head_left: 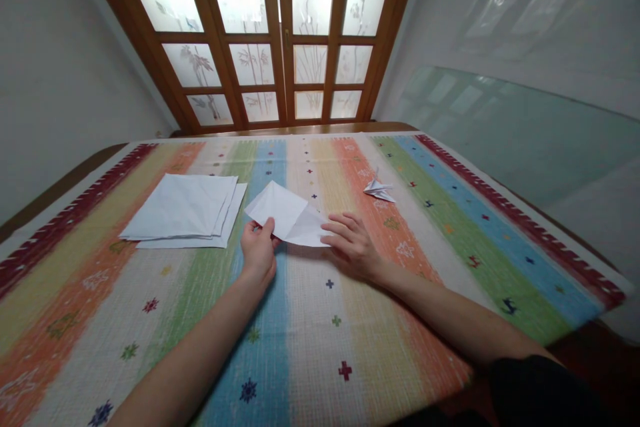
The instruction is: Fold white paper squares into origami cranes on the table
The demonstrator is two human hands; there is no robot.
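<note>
A folded sheet of white paper is between my hands, slightly above the striped tablecloth. Its left part is a folded diamond shape, and a flatter flap stretches to the right. My left hand pinches the paper's lower left edge, thumb on top and fingers underneath. At the right end of the flap, my right hand rests with its fingers stretched out and touching the paper's edge. Part of that hand's thumb is hidden.
To the left lies a stack of white paper sheets. A small folded paper crane sits to the right. Beneath everything is a striped tablecloth on a table. Wooden glass-paned doors stand behind its far edge.
</note>
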